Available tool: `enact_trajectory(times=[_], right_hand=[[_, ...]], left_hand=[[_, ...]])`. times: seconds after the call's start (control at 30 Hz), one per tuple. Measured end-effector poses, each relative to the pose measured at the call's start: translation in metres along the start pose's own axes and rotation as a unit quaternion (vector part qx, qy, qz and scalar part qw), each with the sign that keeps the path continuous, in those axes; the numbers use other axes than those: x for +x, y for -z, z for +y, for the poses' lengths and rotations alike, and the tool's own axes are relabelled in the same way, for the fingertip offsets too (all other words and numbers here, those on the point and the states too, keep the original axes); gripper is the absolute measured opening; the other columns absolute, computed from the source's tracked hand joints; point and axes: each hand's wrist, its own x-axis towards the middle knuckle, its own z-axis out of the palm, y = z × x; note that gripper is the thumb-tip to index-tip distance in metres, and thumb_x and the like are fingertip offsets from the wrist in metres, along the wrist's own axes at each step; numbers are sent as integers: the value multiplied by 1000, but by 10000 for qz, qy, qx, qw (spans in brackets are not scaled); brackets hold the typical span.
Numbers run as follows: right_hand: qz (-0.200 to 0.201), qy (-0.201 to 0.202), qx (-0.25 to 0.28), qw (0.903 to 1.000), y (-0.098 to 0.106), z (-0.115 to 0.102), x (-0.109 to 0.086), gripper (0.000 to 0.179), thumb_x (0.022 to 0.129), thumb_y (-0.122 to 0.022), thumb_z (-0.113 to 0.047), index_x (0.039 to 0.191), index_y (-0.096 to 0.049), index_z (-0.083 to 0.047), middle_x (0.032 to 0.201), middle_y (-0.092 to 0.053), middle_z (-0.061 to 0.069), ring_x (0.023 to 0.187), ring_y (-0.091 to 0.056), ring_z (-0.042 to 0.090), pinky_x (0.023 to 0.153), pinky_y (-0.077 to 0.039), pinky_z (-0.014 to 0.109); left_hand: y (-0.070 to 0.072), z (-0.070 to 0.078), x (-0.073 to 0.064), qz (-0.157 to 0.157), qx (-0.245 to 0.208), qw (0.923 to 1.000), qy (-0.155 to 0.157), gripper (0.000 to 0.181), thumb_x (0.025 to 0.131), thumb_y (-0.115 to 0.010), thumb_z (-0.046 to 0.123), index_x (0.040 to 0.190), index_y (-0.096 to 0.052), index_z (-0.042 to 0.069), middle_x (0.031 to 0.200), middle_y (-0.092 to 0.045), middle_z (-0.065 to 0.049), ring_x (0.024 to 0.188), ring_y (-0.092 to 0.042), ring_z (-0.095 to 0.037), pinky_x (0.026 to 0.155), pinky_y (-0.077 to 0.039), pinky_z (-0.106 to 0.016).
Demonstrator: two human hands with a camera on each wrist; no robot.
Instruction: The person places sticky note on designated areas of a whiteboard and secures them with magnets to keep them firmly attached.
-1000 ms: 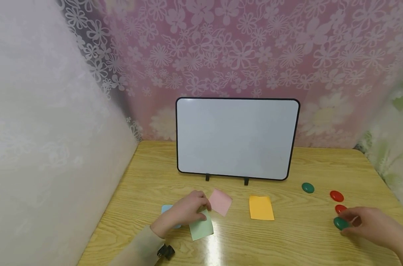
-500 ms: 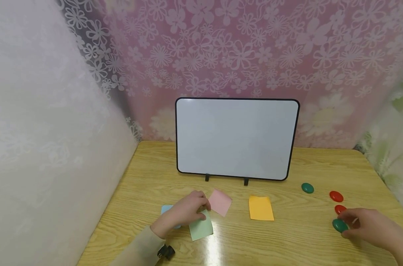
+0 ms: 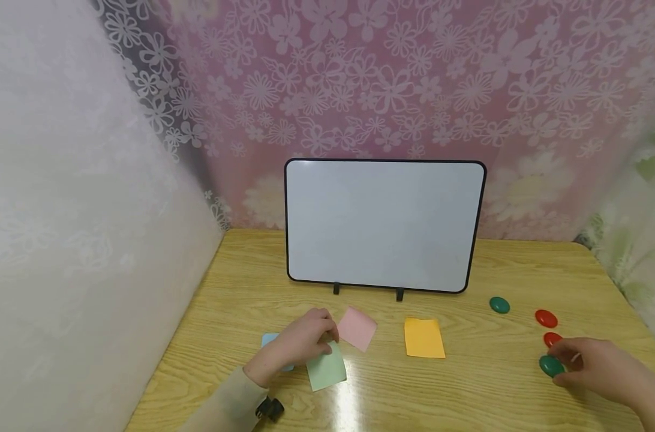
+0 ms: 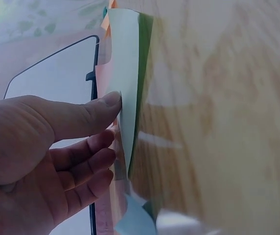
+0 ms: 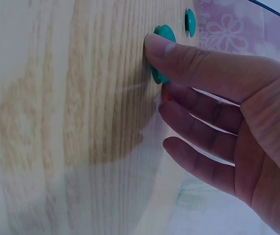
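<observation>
My left hand (image 3: 302, 343) pinches the top edge of a pale green sticky note (image 3: 327, 371), thumb over its face in the left wrist view. A blue sticky note (image 3: 270, 339) lies partly hidden under this hand. Just beyond the fingertips is a pink sticky note (image 3: 358, 329). At the right of the table, my right hand (image 3: 597, 367) grips a round green magnet (image 3: 551, 366) by its edge between thumb and fingers. Close behind it lies a red magnet (image 3: 552, 339), partly covered by the fingers.
A whiteboard (image 3: 384, 225) with a black frame stands upright at the back on small black feet (image 3: 400, 294). An orange sticky note (image 3: 424, 338) lies in front of it. Farther right are another red magnet (image 3: 546, 318) and another green magnet (image 3: 499, 305). Floral curtains hang around the table.
My right hand has shifted slightly left with the green magnet in its fingers. The left hand has stayed almost still on the green sticky note.
</observation>
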Motion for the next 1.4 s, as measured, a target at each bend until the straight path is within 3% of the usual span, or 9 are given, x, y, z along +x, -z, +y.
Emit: enact_trajectory(times=[0.47,0.87,1.2,1.4], right_hand=[[-53,-65,82,9999,0,-1,0,49,82,-94,-36,115,-75,-5,108,-73,1,91,-66,21,78,-58,43],[-80,-43,-26,10000,0,-3,0,46,83,-93,-38,112,-75,-7,104,-72,-3,90,-65,18,74,-56,37],[80,54,-214,9997,-1,-5,-2,42,84,-92,-39,109,-75,-9,101,-71,-5,89,-64,17,73,-55,34],[151,83,-248,9995,-2,-7,-4,39,86,-90,-41,108,-75,-12,101,-71,-5,88,-63,14,73,-55,33]], left_hand=[[1,1,-1,133,-49,9999,-44,11,98,-80,10,93,-76,19,105,-61,8,102,-55,-13,83,-52,-26],[0,-4,-1,82,-158,9998,-65,11,99,-79,13,93,-74,20,102,-60,9,100,-54,-11,82,-52,-25],[3,-6,-1,344,-770,9964,28,12,100,-77,8,93,-76,18,91,-69,11,82,-59,-3,75,-53,-25],[5,-7,-4,355,-908,9951,153,10,101,-76,9,97,-76,18,92,-71,11,80,-60,-2,74,-54,-25]])
